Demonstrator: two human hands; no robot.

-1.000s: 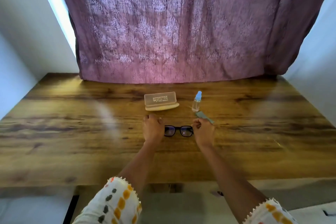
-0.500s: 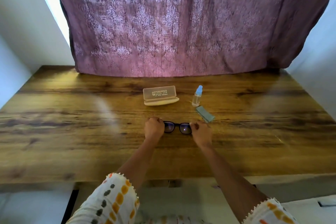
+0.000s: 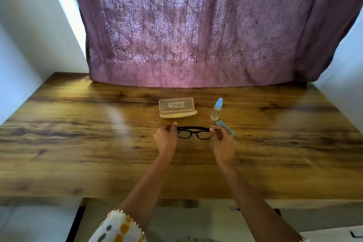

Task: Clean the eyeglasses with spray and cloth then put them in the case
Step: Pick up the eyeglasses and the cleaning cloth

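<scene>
Black-framed eyeglasses (image 3: 194,133) are held between my two hands just above the wooden table (image 3: 78,153). My left hand (image 3: 166,138) pinches the frame's left end and my right hand (image 3: 224,140) pinches its right end. Behind them lies an open beige case (image 3: 177,108) with a translucent lid standing up. To its right stands a small clear spray bottle (image 3: 216,110) with a light-blue cap. A folded grey-blue cloth (image 3: 225,126) lies just below the bottle, partly hidden behind my right hand.
A mauve patterned curtain (image 3: 196,35) hangs along the table's far edge. White walls close in on both sides. The table's front edge (image 3: 176,198) runs below my forearms, with a pale floor beneath.
My hands have closed on the ends of the glasses and lifted them slightly off the table, and the frame's top now shows. The camera has tilted a little.
</scene>
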